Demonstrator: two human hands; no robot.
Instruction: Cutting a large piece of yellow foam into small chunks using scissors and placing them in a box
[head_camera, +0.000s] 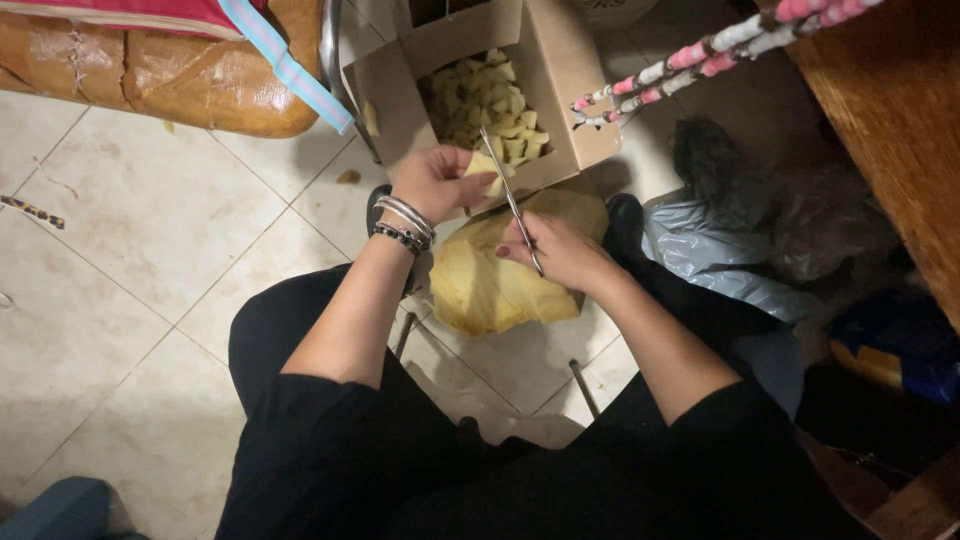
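Observation:
My left hand (432, 182), with bracelets at the wrist, grips a pale yellow chunk (486, 172) just over the near wall of an open cardboard box (560, 70). My right hand (562, 252) is closed on the handle of a long thin knife (503, 178), whose blade points up and left against the chunk. Inside the box lie several cut yellow pieces (488, 108). Below both hands, a large yellow slab (492, 292) rests on the floor between my knees.
Tiled floor (130, 250) spreads to the left. A brown cushioned seat (190, 75) with a light blue strap sits at the top left. Grey and black plastic bags (735, 250) lie at the right, beside a wooden table (900, 130) and a pink-and-white wrapped stick (700, 55).

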